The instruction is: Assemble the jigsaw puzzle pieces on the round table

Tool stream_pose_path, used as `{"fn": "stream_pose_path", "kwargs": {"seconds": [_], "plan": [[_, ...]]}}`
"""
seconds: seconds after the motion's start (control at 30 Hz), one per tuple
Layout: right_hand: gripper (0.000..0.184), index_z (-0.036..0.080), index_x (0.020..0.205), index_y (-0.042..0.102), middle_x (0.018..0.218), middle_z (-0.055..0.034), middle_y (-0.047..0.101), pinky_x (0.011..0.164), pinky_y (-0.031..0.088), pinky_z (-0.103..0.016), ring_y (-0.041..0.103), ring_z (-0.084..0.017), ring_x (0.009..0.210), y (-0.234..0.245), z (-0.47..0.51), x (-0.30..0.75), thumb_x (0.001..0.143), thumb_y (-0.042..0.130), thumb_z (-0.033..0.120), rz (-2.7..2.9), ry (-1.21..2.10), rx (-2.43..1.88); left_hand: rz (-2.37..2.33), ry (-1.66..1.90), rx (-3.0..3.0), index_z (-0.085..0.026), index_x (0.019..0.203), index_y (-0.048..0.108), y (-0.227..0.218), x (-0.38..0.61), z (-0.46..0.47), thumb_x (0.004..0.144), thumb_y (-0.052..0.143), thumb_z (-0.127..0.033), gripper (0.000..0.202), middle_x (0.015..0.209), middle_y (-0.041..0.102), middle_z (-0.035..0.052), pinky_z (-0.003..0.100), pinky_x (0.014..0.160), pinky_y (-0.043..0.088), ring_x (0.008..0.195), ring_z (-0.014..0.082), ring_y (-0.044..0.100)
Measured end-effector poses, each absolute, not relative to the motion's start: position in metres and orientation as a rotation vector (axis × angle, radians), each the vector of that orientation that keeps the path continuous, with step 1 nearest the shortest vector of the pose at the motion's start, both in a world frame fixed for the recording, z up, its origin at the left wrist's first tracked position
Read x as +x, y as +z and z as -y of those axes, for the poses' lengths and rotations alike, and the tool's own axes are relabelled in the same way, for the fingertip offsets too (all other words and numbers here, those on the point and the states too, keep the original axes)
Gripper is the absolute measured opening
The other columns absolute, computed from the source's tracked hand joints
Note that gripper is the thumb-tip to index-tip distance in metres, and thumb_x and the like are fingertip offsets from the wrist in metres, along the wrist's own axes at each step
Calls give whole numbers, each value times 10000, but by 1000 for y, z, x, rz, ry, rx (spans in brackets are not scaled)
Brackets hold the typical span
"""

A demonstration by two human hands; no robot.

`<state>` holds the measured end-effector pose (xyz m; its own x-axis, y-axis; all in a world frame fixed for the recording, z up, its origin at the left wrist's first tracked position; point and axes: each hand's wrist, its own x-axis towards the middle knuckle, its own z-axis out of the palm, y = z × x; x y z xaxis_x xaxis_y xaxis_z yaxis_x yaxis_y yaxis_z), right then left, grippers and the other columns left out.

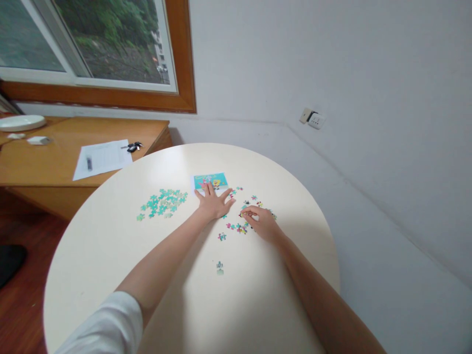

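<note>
White sleeve [106,324], lower left, nearest in my head view; from it the left forearm [162,255] runs up across the round desk [110,255] to the left hand [211,204], palm down, fingers spread apart, grasping nothing that I can see. Its fingers reach over the near edge of the card [210,176], printed side up. The right hand [262,223] enters from lower right; its grip is drawn together at a small piece [241,215], though I cannot tell whether this is clamped or merely touched. The small piece lies between the two hands, off the left side of the right, which is the nearer; its long axis is too small for me to read. About the right hand: the mixed pieces [241,228], some partly hidden by it. Well left of the left hand: the teal pieces [162,204], loosely spread. Between the forearms: a lone piece [221,237] and, nearer me, a small block [220,268], apart from the others
</note>
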<state>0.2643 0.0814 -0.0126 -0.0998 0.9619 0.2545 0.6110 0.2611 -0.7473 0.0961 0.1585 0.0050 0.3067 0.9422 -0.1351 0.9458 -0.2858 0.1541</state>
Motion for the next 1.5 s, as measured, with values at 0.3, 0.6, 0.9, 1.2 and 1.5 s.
{"fn": "stream_pose_path", "kwargs": {"seconds": [0.3, 0.6, 0.9, 1.2, 1.5], "plan": [[179, 207, 816, 671, 770, -21, 698, 705, 485, -271, 623, -148, 710, -13, -82, 266, 771, 505, 255, 1733, 537, -1452, -1591, -71, 2445, -405, 1423, 227, 9, 97, -139, 817, 120, -719, 691, 1543, 120, 100, 748, 958, 63, 1378, 444, 25], [228, 205, 855, 673, 832, -41, 685, 742, 465, -286, 612, -158, 768, -8, -85, 275, 803, 452, 229, 1756, 456, -1443, -1581, -121, 2397, -426, 1420, 209, 13, 89, -146, 831, 70, -694, 662, 1550, 78, 66, 741, 976, 45, 1387, 415, 5], [132, 193, 864, 622, 634, 29, 619, 642, 432, -238, 551, -113, 586, -5, -83, 268, 760, 541, 185, 1794, 646, -1584, -1641, -142, 2317, -403, 1437, 173, 19, 92, -153, 854, 66, -650, 642, 1552, 40, 55, 733, 987, 73, 1390, 403, 6], [87, 208, 786, 616, 640, 16, 600, 660, 425, -250, 551, -128, 623, -12, -88, 269, 768, 538, 175, 1799, 461, -1606, -1526, 87, 2508, -270, 1450, 226, 12, 99, -155, 908, 136, -553, 618, 1542, 143, 72, 586, 1096, 84, 1407, 327, 74], [99, 212, 741, 601, 622, 6, 575, 670, 425, -263, 548, -152, 651, -12, -92, 271, 772, 513, 182, 1766, 302, -1617, -1170, 585, 2520, -97, 1270, 472, 1, 121, -162, 944, 167, -375, 526, 1323, 520, 129, 330, 1070, 326, 1238, 188, 451]]}}
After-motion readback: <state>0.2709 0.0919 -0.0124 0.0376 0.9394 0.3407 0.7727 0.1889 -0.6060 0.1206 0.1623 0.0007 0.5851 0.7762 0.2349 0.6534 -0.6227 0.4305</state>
